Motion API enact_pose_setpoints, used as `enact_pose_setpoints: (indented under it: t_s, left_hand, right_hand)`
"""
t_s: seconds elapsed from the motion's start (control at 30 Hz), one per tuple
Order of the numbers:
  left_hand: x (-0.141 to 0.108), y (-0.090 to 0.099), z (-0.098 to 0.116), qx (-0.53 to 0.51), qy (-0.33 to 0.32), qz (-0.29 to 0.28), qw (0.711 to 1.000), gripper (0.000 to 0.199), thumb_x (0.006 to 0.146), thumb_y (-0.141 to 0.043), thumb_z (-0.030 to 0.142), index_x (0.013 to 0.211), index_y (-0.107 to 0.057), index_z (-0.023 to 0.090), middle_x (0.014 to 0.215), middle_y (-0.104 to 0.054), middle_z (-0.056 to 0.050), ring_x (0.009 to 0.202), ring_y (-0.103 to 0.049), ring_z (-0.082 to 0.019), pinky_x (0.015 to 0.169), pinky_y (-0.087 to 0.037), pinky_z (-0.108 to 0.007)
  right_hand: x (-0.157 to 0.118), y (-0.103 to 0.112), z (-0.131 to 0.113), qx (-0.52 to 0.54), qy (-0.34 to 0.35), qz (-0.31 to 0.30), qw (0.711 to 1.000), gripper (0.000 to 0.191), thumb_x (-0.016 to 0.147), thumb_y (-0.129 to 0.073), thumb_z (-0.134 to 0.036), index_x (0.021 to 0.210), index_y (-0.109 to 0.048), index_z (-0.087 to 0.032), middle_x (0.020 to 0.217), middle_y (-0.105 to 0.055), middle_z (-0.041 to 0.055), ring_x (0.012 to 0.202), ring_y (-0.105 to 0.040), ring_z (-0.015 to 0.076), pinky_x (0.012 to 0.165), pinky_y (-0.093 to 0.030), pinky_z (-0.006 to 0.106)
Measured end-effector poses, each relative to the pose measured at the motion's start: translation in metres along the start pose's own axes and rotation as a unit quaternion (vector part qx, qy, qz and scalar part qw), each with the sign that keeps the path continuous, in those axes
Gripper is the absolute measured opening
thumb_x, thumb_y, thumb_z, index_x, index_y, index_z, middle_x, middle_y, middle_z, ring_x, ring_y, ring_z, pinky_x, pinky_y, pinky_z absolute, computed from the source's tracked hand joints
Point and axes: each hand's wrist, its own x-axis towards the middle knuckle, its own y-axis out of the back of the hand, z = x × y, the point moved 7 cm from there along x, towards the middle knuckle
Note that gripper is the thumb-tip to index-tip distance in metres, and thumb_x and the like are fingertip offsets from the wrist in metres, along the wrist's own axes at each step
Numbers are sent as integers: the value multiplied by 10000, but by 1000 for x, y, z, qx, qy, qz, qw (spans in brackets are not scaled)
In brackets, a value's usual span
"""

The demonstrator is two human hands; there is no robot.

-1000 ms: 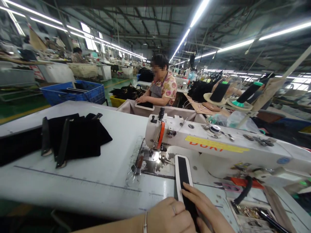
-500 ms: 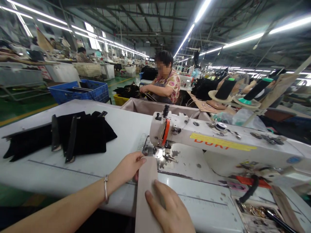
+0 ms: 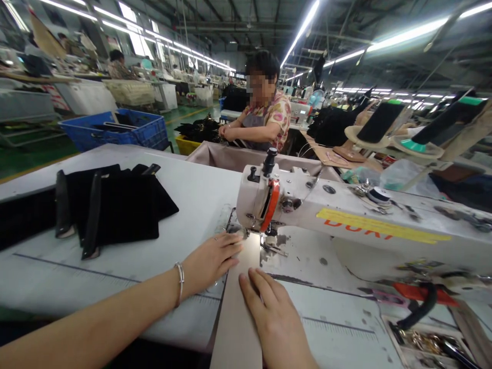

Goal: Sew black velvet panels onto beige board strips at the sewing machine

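Note:
A long beige strip (image 3: 239, 318) lies lengthwise on the sewing machine bed, its far end under the needle area of the white sewing machine (image 3: 255, 197). My left hand (image 3: 215, 260), with a silver bracelet at the wrist, rests on the strip's left edge near the presser foot, fingers extended. On the right side of the strip, closer to me, my right hand (image 3: 274, 312) lies with its fingers stretched forward over the surface. Neither hand is closed around the strip.
Black fabric pieces (image 3: 126, 205) with dark straps lie on the table's left. Beyond are a blue crate (image 3: 115, 130), a yellow bin (image 3: 186, 146) and a seated person (image 3: 269, 110). Thread cones (image 3: 384, 123) stand at right, above a tray of metal parts (image 3: 426, 341).
The strip's far end has moved forward to the needle area. My left hand has gone from pinching its end to lying flat with fingers spread. The camera view has shifted slightly.

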Motion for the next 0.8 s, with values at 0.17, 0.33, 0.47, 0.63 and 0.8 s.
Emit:
enact_pose_setpoints:
  t_s: [0.17, 0.33, 0.47, 0.63, 0.8]
  left_hand:
    - [1, 1, -2, -22, 19, 0, 1000, 348, 985, -510, 258, 1315, -574, 168, 1447, -506, -83, 1346, -457, -223, 1184, -344, -448]
    - [3, 4, -1, -38, 24, 6, 999, 341, 993, -483, 251, 1308, -575, 156, 1439, -512, -91, 1354, -445, -223, 1194, -332, -448]
    - [4, 0, 3, -40, 35, -2, 999, 336, 992, -477, 233, 1298, -581, 142, 1447, -504, -93, 1360, -437, -222, 1201, -316, -438]
    - [-2, 21, -9, -61, 11, -47, 997, 371, 1003, -466, 253, 1360, -544, 191, 1449, -508, -69, 1352, -446, -188, 1186, -324, -379]
    - [-36, 133, -138, 130, 222, 79, 963, 359, 985, -350, 158, 1224, -616, 124, 1272, -597, -118, 1232, -480, -235, 1132, -312, -426]
  right_hand:
    - [2, 0, 3, 8, -8, -10, 1000, 432, 1000, -351, -185, 1375, -565, -194, 1356, -594, 68, 1222, -556, 249, 938, -571, 373]
    - [0, -7, 5, 5, -7, -38, 999, 463, 976, -404, -177, 1427, -507, -199, 1409, -548, 69, 1263, -521, 256, 962, -544, 371]
    - [-5, -16, 6, -8, 2, -69, 998, 542, 934, -470, -162, 1474, -439, -197, 1465, -492, 65, 1303, -483, 265, 987, -526, 379]
    - [-7, -16, 14, -5, 38, -99, 994, 705, 819, -498, -100, 1507, -381, -200, 1509, -439, 47, 1312, -478, 262, 979, -537, 372]
    - [8, -26, 33, 9, 120, -109, 987, 635, 850, -475, -54, 1449, -468, -265, 1402, -553, 17, 1191, -570, 223, 942, -560, 373]
